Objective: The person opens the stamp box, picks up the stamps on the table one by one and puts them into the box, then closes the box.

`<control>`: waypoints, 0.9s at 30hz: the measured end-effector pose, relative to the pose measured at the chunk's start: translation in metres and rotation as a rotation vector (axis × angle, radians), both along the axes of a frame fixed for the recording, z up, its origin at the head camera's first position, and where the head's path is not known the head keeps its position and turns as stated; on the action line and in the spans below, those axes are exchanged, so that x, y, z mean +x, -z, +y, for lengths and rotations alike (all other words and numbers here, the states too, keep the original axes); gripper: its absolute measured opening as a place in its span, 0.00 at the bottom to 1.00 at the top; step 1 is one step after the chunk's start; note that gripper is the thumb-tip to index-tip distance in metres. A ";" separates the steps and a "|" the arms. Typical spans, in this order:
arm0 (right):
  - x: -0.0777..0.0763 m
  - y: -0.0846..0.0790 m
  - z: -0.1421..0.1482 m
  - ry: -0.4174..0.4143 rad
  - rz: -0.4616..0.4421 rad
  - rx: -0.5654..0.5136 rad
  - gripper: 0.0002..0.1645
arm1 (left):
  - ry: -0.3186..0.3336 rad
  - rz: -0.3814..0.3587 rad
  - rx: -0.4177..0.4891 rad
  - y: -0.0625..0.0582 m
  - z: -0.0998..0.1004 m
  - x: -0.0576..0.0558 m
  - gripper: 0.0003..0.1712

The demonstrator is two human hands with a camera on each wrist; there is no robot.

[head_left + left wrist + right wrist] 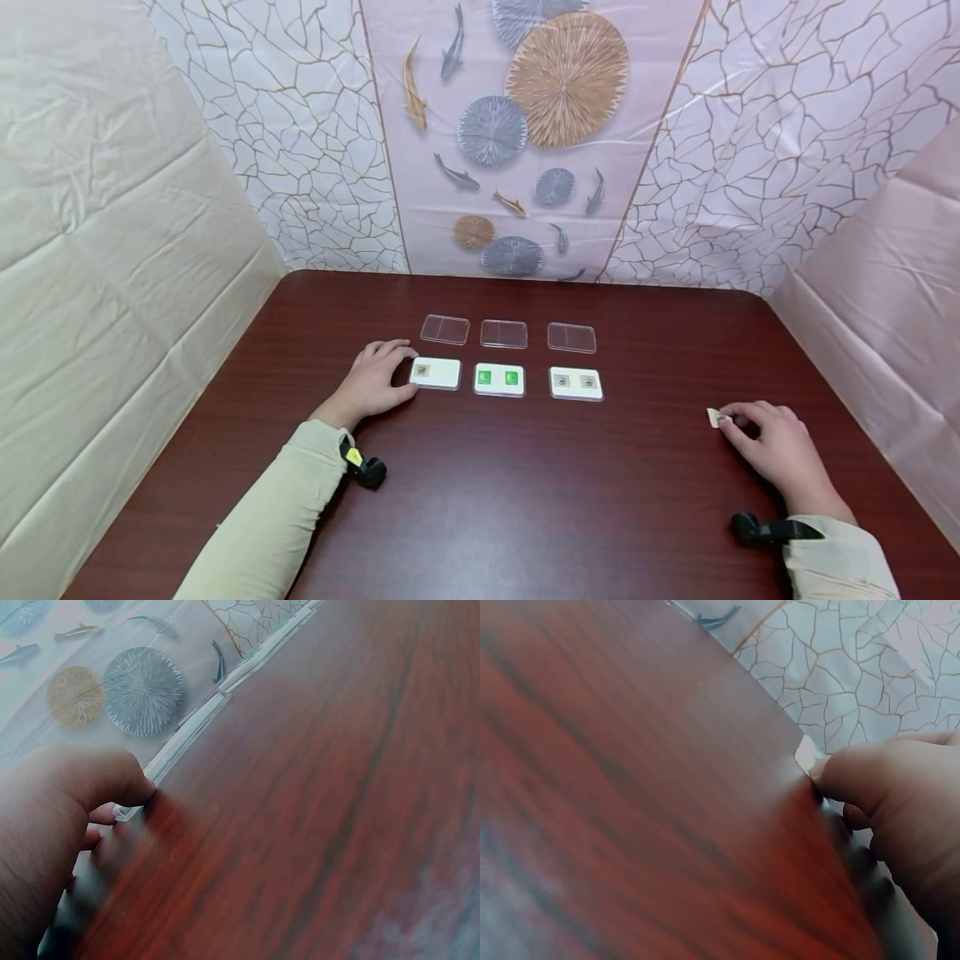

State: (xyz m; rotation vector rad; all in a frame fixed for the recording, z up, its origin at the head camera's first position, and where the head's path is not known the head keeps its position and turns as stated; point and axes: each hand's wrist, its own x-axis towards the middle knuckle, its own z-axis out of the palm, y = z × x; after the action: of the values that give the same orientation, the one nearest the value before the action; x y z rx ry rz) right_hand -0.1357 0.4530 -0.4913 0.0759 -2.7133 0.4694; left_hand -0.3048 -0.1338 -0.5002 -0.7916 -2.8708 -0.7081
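Note:
My left hand [372,377] grips the left end of a flat white case [444,375], thumb at its near corner and fingers at its far one. A single brownish stamp [423,371] lies in that case's left half; its right half is plain white. Between thumb and fingers, my right hand [776,446] pinches a small pale stamp [714,417] low over the right side of the table. Most of this stamp's face is hidden by the fingertips. In the right wrist view, its pale corner [805,752] sticks out past the thumb.
Right of the gripped case lie a white case with two green stamps [499,391] and another with two greyish stamps [576,394]. Behind them, three clear lids [445,329] form a row. The dark red table [525,483] ends at a patterned cloth wall [315,125].

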 end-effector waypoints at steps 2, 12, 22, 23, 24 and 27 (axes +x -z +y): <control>0.000 0.002 -0.001 0.016 0.000 -0.024 0.06 | 0.000 -0.002 -0.002 0.000 0.000 0.001 0.30; -0.001 0.002 -0.003 0.084 -0.026 -0.124 0.09 | 0.000 -0.004 -0.002 -0.001 0.001 0.001 0.30; -0.004 0.000 -0.008 0.148 0.036 -0.224 0.14 | -0.001 0.000 -0.007 -0.002 0.002 0.000 0.30; -0.005 0.001 -0.010 0.164 0.046 -0.234 0.13 | 0.000 0.002 -0.007 -0.002 0.001 0.000 0.30; -0.006 0.001 -0.012 0.180 0.056 -0.245 0.13 | 0.000 0.003 -0.009 -0.003 0.001 0.001 0.30; -0.012 0.002 -0.022 0.229 0.086 -0.299 0.12 | 0.000 0.005 -0.013 -0.003 0.000 0.001 0.30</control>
State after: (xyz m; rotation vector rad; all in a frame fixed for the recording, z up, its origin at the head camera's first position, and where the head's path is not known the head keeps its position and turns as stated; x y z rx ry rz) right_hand -0.1481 0.4314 -0.4932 -0.2851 -2.4976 0.7740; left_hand -0.3039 -0.1334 -0.4971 -0.7930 -2.8739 -0.6876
